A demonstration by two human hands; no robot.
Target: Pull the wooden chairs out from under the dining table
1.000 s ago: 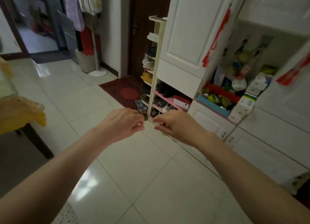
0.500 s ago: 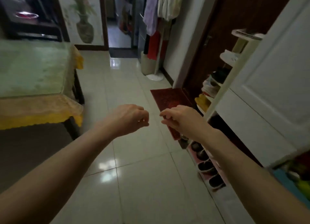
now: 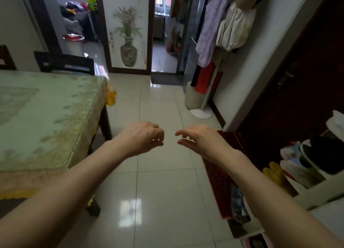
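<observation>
Hovering over the bare tiled floor [image 3: 158, 192], the left hand [image 3: 143, 136] has its fingers curled loosely inward on nothing, and the right hand [image 3: 199, 138] is half spread, fingers apart and empty; neither touches a chair. The nearest wooden chair [image 3: 65, 62] shows only its dark back at the far end of the worktop [image 3: 48, 114], seat tucked beneath, with a second chair back [image 3: 5, 57] partly cut off at the left edge. Both are well apart from the hands, so the walk around the table corner comes first, and I judge the hanging yellow cloth fringe [image 3: 111, 97] could snag a hip or a chair leg and drag the cover. Dragging a chair on glossy tile may let it skid or tip if pulled from the top rail alone. On the right, the open shoe rack [image 3: 316, 190] holds sneakers and a yellow pair on its shelves, close enough to the passage to be kicked. Farther off, a red basin [image 3: 73, 37] sits in the back room; its contents cannot be made out.
</observation>
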